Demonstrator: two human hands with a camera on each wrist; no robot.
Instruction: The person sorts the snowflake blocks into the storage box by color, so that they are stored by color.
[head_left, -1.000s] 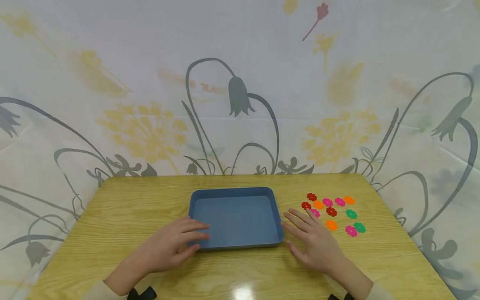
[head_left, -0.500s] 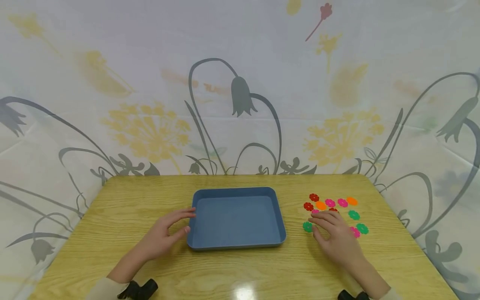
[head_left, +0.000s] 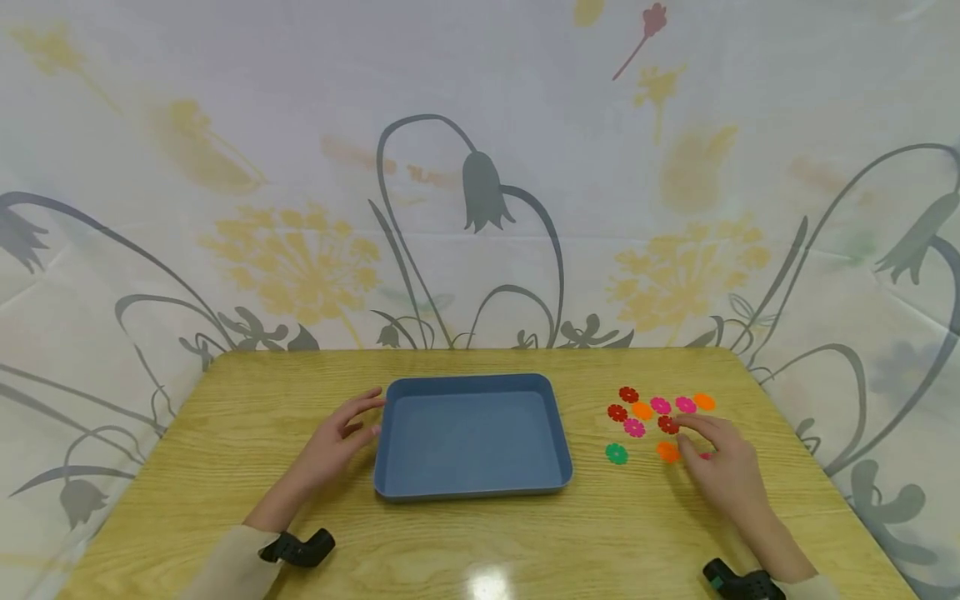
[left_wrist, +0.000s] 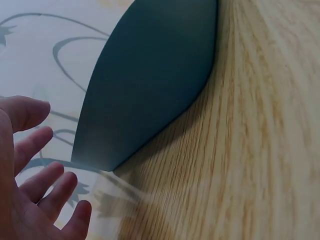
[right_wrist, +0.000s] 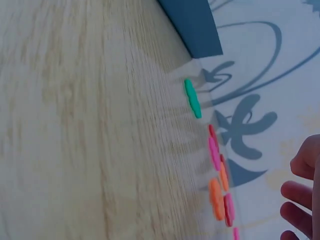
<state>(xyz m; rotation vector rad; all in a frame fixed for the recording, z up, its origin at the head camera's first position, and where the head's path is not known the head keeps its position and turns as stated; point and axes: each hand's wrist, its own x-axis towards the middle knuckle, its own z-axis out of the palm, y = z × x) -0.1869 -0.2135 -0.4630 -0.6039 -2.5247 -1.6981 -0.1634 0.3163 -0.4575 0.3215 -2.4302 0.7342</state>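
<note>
A shallow blue tray (head_left: 472, 437) lies in the middle of the table. At its left rim is my left hand (head_left: 333, 446), fingertips right at the edge; in the left wrist view its relaxed fingers (left_wrist: 57, 187) hold nothing beside the tray wall (left_wrist: 145, 80). My right hand (head_left: 726, 467) hovers over the right part of a scatter of small flower-shaped discs, hiding some of them. Its fingertips overlap a dark red disc (head_left: 667, 425) and sit near an orange disc (head_left: 667, 452). From the right wrist, the fingers (right_wrist: 297, 192) show loosely bent, with no disc between them.
Red, pink and orange discs, among them a pink one (head_left: 634, 427), lie behind and left of the right hand. One green disc (head_left: 617, 453) lies nearer the tray. A flower-printed cloth (head_left: 300, 167) hangs behind the wooden table (head_left: 300, 375).
My right hand has moved right, from the tray's right edge to over the discs, uncovering the green one. My left hand has drawn back from over the tray to beside its left rim.
</note>
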